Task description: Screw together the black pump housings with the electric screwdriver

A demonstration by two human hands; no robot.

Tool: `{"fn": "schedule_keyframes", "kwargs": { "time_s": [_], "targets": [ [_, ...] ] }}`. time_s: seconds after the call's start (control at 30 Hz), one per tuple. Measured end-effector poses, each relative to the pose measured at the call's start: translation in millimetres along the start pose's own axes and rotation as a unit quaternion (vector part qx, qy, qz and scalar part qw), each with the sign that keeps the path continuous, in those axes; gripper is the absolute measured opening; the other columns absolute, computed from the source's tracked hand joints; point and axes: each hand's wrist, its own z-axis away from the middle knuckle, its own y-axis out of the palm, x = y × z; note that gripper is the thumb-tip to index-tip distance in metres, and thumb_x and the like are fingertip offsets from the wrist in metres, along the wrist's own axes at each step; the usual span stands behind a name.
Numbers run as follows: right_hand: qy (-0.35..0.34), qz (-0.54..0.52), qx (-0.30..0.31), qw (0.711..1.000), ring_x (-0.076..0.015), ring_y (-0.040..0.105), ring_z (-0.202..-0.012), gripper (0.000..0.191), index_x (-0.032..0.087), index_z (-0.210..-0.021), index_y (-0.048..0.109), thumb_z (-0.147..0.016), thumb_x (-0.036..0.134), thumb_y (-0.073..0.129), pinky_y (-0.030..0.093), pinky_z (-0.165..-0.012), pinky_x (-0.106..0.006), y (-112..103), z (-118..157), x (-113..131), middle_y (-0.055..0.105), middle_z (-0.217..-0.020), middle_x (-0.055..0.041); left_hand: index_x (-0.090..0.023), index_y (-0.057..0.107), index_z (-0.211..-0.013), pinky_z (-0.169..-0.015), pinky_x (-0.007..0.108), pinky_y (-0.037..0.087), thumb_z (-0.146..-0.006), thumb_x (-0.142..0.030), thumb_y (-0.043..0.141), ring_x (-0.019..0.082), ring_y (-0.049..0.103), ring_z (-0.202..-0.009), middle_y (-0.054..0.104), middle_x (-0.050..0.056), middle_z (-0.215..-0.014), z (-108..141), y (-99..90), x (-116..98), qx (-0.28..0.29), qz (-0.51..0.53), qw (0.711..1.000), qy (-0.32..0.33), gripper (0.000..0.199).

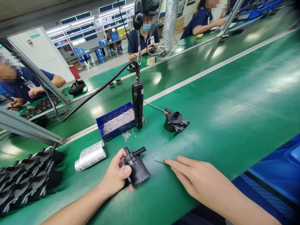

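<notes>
My left hand (pixel 120 172) is closed around a black plastic pump housing (pixel 138 170), which is tilted with its two pipe stubs facing away from me. To its right, my right hand (pixel 187 173) pinches a pair of thin metal tweezers (pixel 160 161); their tip points left, close to a tiny speck on the bench. A similar black pump part (pixel 174 122) lies farther back, with a thin metal rod beside it. Above the bench hangs a black electric screwdriver (pixel 137 104), its bit end pointing down. Behind it stands a blue bin (pixel 114 122) filled with small metal nuts or washers.
Several small metal rings (pixel 127 135) are scattered before the bin. A roll of clear labels (pixel 91 155) lies left of my left hand. Rows of black housings (pixel 28 178) fill the left side. A metal frame post (pixel 30 125) and a hanging cable cross the left. Co-workers sit opposite.
</notes>
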Motion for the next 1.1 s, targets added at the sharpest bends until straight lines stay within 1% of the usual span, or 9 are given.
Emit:
{"fn": "schedule_keyframes", "kwargs": {
  "time_s": [0.07,0.2,0.3,0.4,0.57,0.7,0.87,0.97,1.1],
  "targets": [
    [0.011,-0.014,-0.004,1.000,-0.0218,0.072,-0.051,0.042,0.018,-0.123,0.082,-0.115,0.017,0.041,0.046,-0.044,-0.035,-3.4,1.5,7.5,0.082,-0.085,-0.0057,-0.023,0.050,-0.103,-0.045,0.020,0.061,-0.074,-0.089,0.085,0.010,0.067,-0.055,0.066,-0.001,-0.087,-0.2,0.9,0.5,0.003,0.000,1.000,0.002,0.080],
    [0.043,-0.174,-0.051,0.982,-0.0200,0.072,-0.051,0.038,0.020,-0.143,0.076,-0.115,0.021,0.051,0.056,-0.051,-0.031,-9.8,-2.6,41.9,0.082,-0.075,-0.0024,-0.024,0.050,-0.104,-0.045,0.021,0.061,-0.073,-0.088,0.086,0.011,0.068,-0.055,0.068,0.000,-0.088,0.4,2.1,0.6,-0.001,0.001,1.000,0.011,0.080],
    [0.044,-0.253,-0.060,0.965,-0.0182,0.066,-0.047,0.040,0.018,-0.145,0.076,-0.114,0.018,0.051,0.055,-0.051,-0.031,-3.6,-7.7,64.3,0.077,-0.068,-0.0010,-0.024,0.049,-0.102,-0.045,0.021,0.060,-0.073,-0.087,0.087,0.011,0.067,-0.055,0.071,0.003,-0.096,1.3,3.3,-0.3,-0.007,0.002,1.000,0.021,0.079],
    [0.036,-0.297,-0.064,0.952,-0.0166,0.064,-0.047,0.041,0.012,-0.146,0.074,-0.113,0.014,0.051,0.049,-0.048,-0.032,7.1,-12.2,72.7,0.076,-0.070,-0.0011,-0.024,0.049,-0.101,-0.045,0.022,0.061,-0.069,-0.086,0.090,0.011,0.067,-0.056,0.072,0.004,-0.098,2.3,4.6,-0.9,-0.013,0.003,1.000,0.026,0.081],
    [0.020,-0.316,-0.078,0.945,-0.0149,0.057,-0.046,0.040,0.007,-0.144,0.075,-0.112,0.010,0.050,0.037,-0.045,-0.035,12.7,-15.8,73.1,0.070,-0.068,0.0006,-0.024,0.047,-0.101,-0.047,0.021,0.060,-0.070,-0.085,0.091,0.011,0.066,-0.056,0.072,0.003,-0.097,3.2,5.8,0.1,-0.010,0.002,0.999,0.038,0.081],
    [0.024,-0.316,-0.085,0.945,-0.0148,0.057,-0.048,0.040,0.006,-0.146,0.073,-0.112,0.008,0.051,0.038,-0.046,-0.035,16.8,-13.5,77.9,0.071,-0.071,0.0000,-0.024,0.049,-0.102,-0.048,0.022,0.060,-0.069,-0.086,0.091,0.012,0.067,-0.057,0.072,0.004,-0.095,4.0,7.3,-0.9,-0.015,-0.004,0.999,0.045,0.082],
    [0.017,-0.275,-0.115,0.954,-0.0161,0.064,-0.051,0.045,0.001,-0.153,0.064,-0.111,0.004,0.050,0.038,-0.047,-0.037,32.4,-9.9,90.6,0.075,-0.075,-0.0021,-0.022,0.053,-0.104,-0.048,0.022,0.059,-0.066,-0.081,0.095,0.013,0.067,-0.058,0.072,0.004,-0.094,6.1,10.4,-5.2,-0.036,0.009,0.998,0.042,0.082],
    [0.031,-0.288,-0.103,0.952,-0.0172,0.064,-0.050,0.046,0.000,-0.155,0.062,-0.112,0.008,0.047,0.038,-0.048,-0.038,33.5,-13.5,95.2,0.075,-0.073,-0.0029,-0.022,0.054,-0.105,-0.050,0.023,0.061,-0.065,-0.080,0.097,0.013,0.068,-0.059,0.073,0.004,-0.095,6.4,11.2,-6.2,-0.053,0.004,0.998,0.042,0.083],
    [0.068,-0.338,-0.047,0.937,-0.0164,0.055,-0.047,0.048,0.001,-0.155,0.064,-0.114,0.014,0.043,0.037,-0.046,-0.036,21.7,-22.4,94.9,0.073,-0.070,-0.0023,-0.020,0.056,-0.106,-0.050,0.021,0.060,-0.074,-0.083,0.089,0.011,0.068,-0.056,0.076,0.006,-0.098,4.2,10.3,-3.4,-0.063,0.003,0.998,0.031,0.078]
  ]
}}
